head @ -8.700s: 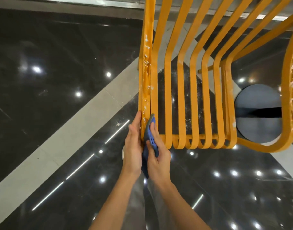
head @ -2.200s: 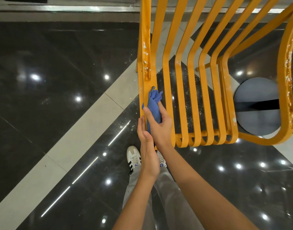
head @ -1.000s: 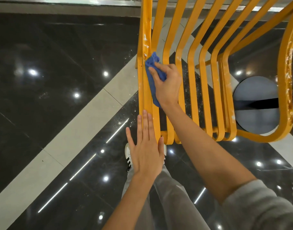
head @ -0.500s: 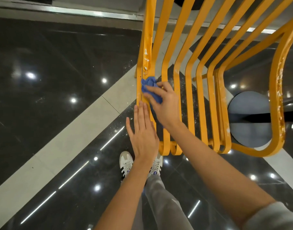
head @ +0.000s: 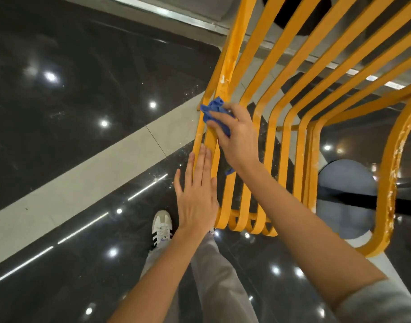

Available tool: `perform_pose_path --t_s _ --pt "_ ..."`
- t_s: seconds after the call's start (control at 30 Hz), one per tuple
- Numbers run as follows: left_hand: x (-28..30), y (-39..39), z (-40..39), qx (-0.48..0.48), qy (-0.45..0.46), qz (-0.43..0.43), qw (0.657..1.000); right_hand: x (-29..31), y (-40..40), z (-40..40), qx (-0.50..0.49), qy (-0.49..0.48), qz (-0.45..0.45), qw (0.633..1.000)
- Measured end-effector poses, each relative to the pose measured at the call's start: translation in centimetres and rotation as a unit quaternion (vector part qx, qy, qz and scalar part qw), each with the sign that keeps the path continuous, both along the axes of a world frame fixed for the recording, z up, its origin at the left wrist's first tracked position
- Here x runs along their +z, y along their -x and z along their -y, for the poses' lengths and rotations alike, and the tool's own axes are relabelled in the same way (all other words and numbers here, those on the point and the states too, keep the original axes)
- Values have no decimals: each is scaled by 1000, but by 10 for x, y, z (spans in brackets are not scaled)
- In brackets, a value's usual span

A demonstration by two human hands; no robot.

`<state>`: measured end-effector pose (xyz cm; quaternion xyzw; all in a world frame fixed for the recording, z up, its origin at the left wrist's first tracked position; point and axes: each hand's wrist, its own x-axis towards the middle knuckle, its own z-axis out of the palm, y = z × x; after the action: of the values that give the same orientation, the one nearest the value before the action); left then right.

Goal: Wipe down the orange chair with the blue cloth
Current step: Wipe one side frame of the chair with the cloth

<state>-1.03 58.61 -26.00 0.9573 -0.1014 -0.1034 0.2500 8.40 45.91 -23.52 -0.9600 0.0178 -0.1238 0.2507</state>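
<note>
The orange chair [head: 282, 145] is made of curved metal slats and fills the upper right of the head view. White flecks mark its leftmost slat above the cloth and its right armrest. My right hand [head: 237, 136] presses the crumpled blue cloth [head: 214, 110] against the leftmost slats. A tail of the cloth hangs below my wrist. My left hand [head: 196, 197] lies flat with fingers straight against the leftmost slat, just below the cloth.
Glossy black floor tiles with a pale grey diagonal band [head: 88, 183] surround the chair. A round grey table base [head: 346, 183] sits under the chair's right side. My white shoe [head: 162, 227] and grey trouser legs are below.
Over the last second the right hand with the cloth slid down the leftmost slat, then held near the same spot. The left hand stayed flat on the slat below. The view tilted.
</note>
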Motion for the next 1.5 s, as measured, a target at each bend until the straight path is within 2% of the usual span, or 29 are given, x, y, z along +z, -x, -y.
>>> perform_pose_path --t_s 0.1,0.2,0.3,0.4,0.5,0.6,0.7,0.77,0.83,0.97,1.07,1.13,1.23,1.33,1.43,1.5 --pt "6 -16 10 44 46 -23 998 -1 -33 22 -35 -10 16 999" --pt "12 -39 28 94 54 -38 993 2 -27 29 -67 -51 16 996" --pt "12 -44 38 113 10 -26 993 1 1 18 9 -43 -17 999" --pt "8 -43 40 112 -35 -22 993 0 -24 25 87 24 2 996" --pt "7 -46 40 109 -57 -24 992 5 -67 47 86 57 45 994" --pt "9 -45 41 110 -56 -31 992 0 -50 52 64 27 19 997" --pt "12 -45 40 110 -55 -30 992 -3 -33 39 136 33 -8 990" --pt "13 -47 40 111 -51 -28 992 2 -54 41 164 55 5 985" --pt "11 -47 40 115 -52 -30 992 8 -81 54 139 67 34 987" --pt "11 -47 39 112 -53 -40 991 2 -61 67 46 -19 18 999" --pt "13 -48 40 112 -58 -42 991 -2 -35 47 101 -29 -28 994" --pt "14 -48 40 111 -55 -43 991 3 -53 44 132 -3 -21 991" --pt "13 -47 40 117 -48 -40 991 11 -92 57 78 5 27 997" --pt "15 -48 40 118 -46 -43 991 4 -73 59 40 -26 0 999" --pt "16 -48 40 119 -40 -44 991 -3 -45 49 132 -10 -17 991" --pt "16 -48 41 118 -40 -44 991 -2 -63 56 154 11 4 988"
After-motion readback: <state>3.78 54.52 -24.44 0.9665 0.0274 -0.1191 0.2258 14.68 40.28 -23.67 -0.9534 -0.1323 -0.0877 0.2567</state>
